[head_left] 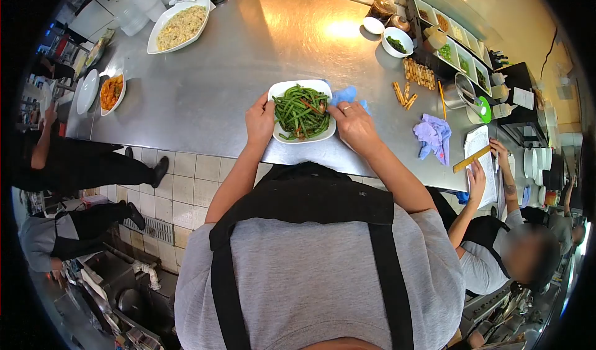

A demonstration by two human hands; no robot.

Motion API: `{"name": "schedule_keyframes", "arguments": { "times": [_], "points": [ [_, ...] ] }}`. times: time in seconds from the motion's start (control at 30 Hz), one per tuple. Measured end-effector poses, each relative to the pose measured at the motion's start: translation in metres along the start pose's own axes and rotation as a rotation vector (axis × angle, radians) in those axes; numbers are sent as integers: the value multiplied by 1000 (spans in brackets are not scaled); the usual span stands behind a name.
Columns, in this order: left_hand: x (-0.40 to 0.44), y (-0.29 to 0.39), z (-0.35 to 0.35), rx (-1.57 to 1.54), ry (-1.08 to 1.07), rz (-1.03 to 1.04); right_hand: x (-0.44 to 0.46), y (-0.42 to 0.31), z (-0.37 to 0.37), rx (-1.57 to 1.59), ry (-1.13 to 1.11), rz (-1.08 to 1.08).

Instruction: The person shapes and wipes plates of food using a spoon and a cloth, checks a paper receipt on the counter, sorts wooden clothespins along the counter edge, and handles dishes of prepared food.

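A white square dish (302, 140) of green beans (300, 113) is near the front edge of the steel counter, in front of my body. My left hand (260, 120) grips the dish's left rim, thumb on top. At the right rim is my right hand (354, 124), wearing a ring, its fingers bent together beside a blue cloth (345, 95). Part of that cloth lies behind the fingers, and whether they pinch it or the rim is hidden.
Fried rice in a white dish (180, 29) and an orange dish (112, 94) stand left. Right are a small bowl (397, 42), a purple cloth (433, 139), condiment trays (462, 58) and a co-worker holding a ruler (471, 159) over paper. Other people stand left.
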State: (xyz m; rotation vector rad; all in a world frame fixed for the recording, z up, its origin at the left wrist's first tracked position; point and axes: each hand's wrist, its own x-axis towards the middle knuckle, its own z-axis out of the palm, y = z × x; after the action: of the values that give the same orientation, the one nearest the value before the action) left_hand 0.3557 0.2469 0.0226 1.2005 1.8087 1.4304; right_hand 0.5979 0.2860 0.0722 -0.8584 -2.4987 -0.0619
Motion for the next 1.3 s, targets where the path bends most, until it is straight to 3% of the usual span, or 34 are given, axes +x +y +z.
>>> {"name": "schedule_keyframes", "arguments": {
  "times": [0.1, 0.17, 0.27, 0.33, 0.47, 0.53, 0.57, 0.77, 0.87, 0.97, 1.23, 1.3],
  "points": [
    [-11, -4, -1, -60, 13, -4, -4, -7, -8, 89, -135, 160],
    [-21, -5, -7, -64, -9, -43, -9, 8, -5, 392, -90, 375],
    [-24, 15, -28, -176, -221, -277, -10, 30, -5, 770, -41, 654],
    [-1, 11, -37, -90, -337, -232, -5, 39, -3, 959, -48, 746],
    [53, 5, -21, 80, -413, -50, 0, 29, -11, 645, -1, 595],
    [67, 9, -13, 190, -525, -4, 0, 22, -12, 385, -45, 338],
    [67, 9, -9, 164, -548, 5, -1, 20, -13, 254, -66, 211],
    [70, 0, 0, 68, -611, 4, 18, 10, -7, -92, -105, -48],
    [64, -1, -2, 35, -586, -20, 24, 18, -5, 32, -269, 97],
    [59, 8, -9, 60, -568, -20, 27, 35, -17, 343, -228, 322],
    [62, -4, -9, 239, -507, 129, 3, -2, -18, 68, -263, 238],
    [56, 4, -12, 225, -502, 55, -1, -10, -19, 70, -265, 238]
  ]
}}
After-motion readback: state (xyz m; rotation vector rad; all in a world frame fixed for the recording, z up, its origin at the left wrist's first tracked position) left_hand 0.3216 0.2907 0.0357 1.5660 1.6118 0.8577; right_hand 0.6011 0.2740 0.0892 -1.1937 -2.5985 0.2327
